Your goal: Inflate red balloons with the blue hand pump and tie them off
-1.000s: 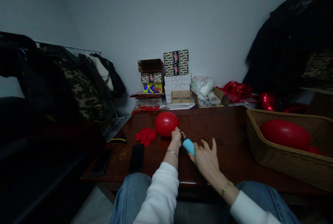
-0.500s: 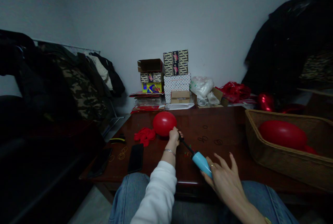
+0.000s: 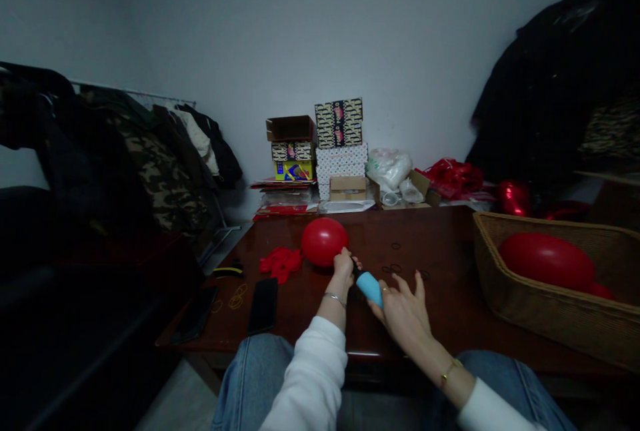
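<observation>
A red balloon (image 3: pixel 325 242), partly inflated, is over the table's middle. My left hand (image 3: pixel 345 262) is closed around its neck, where it meets the dark end of a hand balloon pump; the fingers hide the joint. My right hand (image 3: pixel 404 307) grips the pump's light blue barrel (image 3: pixel 369 289) between thumb and palm, with several fingers stretched out. The barrel now sits close to my left hand, and little of the black rod shows. Left of the balloon lies a pile of flat red balloons (image 3: pixel 281 263).
A wicker basket (image 3: pixel 550 304) holding a red balloon (image 3: pixel 547 259) stands at right. Phones (image 3: pixel 263 305), yellowish rubber bands (image 3: pixel 238 296) and a black-and-yellow tool (image 3: pixel 229 272) lie at left. Dark bands (image 3: pixel 393 269) lie right of centre. Stacked boxes (image 3: pixel 341 164) stand behind.
My right hand has pushed the pump barrel up and left toward my left hand, so the black rod has slid in. The balloon appears slightly further right.
</observation>
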A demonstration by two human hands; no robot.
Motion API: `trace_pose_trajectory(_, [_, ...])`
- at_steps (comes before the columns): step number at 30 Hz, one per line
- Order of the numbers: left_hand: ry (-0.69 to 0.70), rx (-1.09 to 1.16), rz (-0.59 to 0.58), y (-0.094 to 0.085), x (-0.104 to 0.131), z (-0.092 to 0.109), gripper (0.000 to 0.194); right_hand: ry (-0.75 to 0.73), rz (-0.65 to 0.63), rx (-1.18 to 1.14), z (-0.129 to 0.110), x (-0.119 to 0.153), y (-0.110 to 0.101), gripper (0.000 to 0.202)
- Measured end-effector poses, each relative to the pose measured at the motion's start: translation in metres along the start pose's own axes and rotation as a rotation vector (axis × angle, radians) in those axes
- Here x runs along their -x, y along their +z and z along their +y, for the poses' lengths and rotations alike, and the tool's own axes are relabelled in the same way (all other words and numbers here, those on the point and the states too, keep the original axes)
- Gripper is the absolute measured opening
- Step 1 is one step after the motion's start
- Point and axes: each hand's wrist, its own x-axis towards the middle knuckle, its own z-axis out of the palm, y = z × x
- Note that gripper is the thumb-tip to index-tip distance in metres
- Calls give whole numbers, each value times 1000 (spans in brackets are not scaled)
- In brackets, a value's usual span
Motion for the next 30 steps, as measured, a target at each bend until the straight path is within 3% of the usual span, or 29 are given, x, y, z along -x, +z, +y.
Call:
trace_pose_trajectory(3, [13,4,6,0,-1,3,21,10,-21,7,-9,-10,-3,39])
trace_pose_trajectory(7, [6,-2,-1,-5,-3,6,21,14,0,-11,-10,-1,-4,38])
trace_pose_trajectory(16, [25,14,-18,-12,-8,15,23,-58,94,-42,27,51,-6,33])
trace_pose_trajectory(20, [35,19,1,-14,-8,18,25,-85,108,-52,39,62,-9,34])
trace_pose_trajectory(25, [59,74,35,-16,-9,13,24,-78,111,-52,39,51,-5,33])
trace_pose_trajectory(30, [48,96,47,-13,-2,10,23,-85,74,-29,22,21,2,36])
